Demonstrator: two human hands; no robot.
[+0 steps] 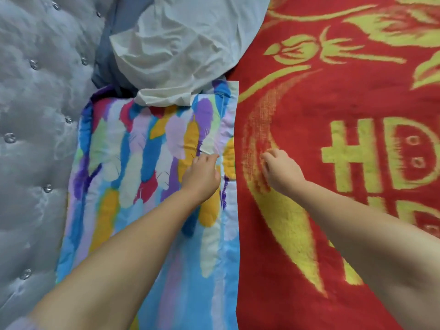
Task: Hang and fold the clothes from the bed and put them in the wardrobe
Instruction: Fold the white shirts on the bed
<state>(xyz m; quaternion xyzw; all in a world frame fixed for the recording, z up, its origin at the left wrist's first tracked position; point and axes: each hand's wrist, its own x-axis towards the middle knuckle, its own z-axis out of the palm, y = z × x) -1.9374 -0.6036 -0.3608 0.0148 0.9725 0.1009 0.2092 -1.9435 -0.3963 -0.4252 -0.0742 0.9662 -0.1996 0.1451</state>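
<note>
Bedtop: left hand (202,176) pinches feather-print cloth (147,186); right hand (281,171) curls on red blanket (333,210).

The bed is covered on one side by a red blanket (333,210) with yellow flowers and letters. Beside it, touching its edge, lies a bright pillow (142,175) with a feather print in many colors. A crumpled white cloth (181,44) lies on the pillow's far end. A gray-blue cloth (107,55) pokes out beside it.

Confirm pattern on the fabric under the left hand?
Multicoloured feather print in blue, purple, yellow, pink and white; the left hand pinches it. Head view, the only one.
</note>
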